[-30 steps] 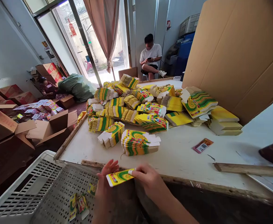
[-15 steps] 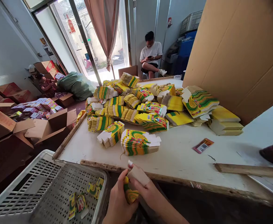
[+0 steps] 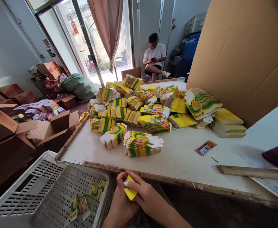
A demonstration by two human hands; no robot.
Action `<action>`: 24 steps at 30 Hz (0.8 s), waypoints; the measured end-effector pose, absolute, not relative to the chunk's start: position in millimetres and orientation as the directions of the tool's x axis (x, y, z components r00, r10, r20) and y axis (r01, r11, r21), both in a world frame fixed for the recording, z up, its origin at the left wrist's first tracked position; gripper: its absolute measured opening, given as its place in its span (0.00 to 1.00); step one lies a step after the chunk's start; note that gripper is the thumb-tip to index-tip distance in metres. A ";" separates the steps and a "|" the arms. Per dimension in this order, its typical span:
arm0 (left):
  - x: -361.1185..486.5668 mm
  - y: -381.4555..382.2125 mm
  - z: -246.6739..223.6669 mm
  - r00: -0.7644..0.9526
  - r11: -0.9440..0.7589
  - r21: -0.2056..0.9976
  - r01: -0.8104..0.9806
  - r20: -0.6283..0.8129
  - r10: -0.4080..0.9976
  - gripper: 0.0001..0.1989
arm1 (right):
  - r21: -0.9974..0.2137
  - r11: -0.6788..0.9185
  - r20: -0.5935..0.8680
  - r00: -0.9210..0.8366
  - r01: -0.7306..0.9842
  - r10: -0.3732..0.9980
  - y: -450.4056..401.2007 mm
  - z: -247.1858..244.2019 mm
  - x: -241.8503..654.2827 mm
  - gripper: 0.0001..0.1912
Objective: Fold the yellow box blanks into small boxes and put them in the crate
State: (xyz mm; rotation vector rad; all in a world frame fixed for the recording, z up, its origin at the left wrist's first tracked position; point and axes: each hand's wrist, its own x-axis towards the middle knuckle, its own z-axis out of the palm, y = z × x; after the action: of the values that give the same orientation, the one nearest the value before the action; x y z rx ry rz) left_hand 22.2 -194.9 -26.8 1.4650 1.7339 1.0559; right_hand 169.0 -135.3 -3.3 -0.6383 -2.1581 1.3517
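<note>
Just below the table's front edge, both my hands are closed around a small yellow carton [image 3: 130, 192]. My left hand [image 3: 121, 204] wraps it from the left, with most of the carton hidden behind the fingers. From the right, my right hand [image 3: 150, 197] grips its upper part and side. Something small and white shows at the fingers; I cannot tell exactly what it is. Beyond my hands, a stack of flattened yellow-green cartons [image 3: 141, 144] lies on the white table [image 3: 176, 158]. Another small bundle of cartons [image 3: 114, 135] sits left of it.
A grey plastic crate [image 3: 51, 186] with several yellow cartons stands at lower left. Many carton bundles [image 3: 120, 103] cover the table's far part. At right are a red packet [image 3: 205, 148], a wooden strip [image 3: 252, 173] and a large cardboard sheet [image 3: 236, 57]. A person [image 3: 155, 57] sits behind.
The carton has turned in my hands: its grey-brown side faced up before, and now a plain yellow face shows. My right fingers have moved over its top. The view has shifted slightly.
</note>
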 end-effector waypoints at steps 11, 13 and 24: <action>5.4 -199.5 -5.3 -0.189 0.156 0.736 0.659 -0.038 0.981 0.19 | -0.833 0.490 0.071 -0.829 0.257 0.555 -120.1 -4.3 193.7 0.23; 6.2 -197.8 -0.8 -0.144 0.147 0.719 0.680 -0.066 0.987 0.20 | -0.836 0.480 0.032 -0.851 0.264 0.524 -116.4 -0.9 195.6 0.19; 11.5 -189.3 1.9 -0.094 0.097 0.753 0.651 -0.047 0.994 0.22 | -0.897 0.407 0.069 -0.855 0.172 0.515 -114.2 -7.4 186.2 0.14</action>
State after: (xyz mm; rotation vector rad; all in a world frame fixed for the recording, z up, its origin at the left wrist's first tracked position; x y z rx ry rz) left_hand 11.5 -189.3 1.9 1.6114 1.8097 0.7766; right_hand 186.2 -114.2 -7.4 -0.5940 -2.3334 1.4282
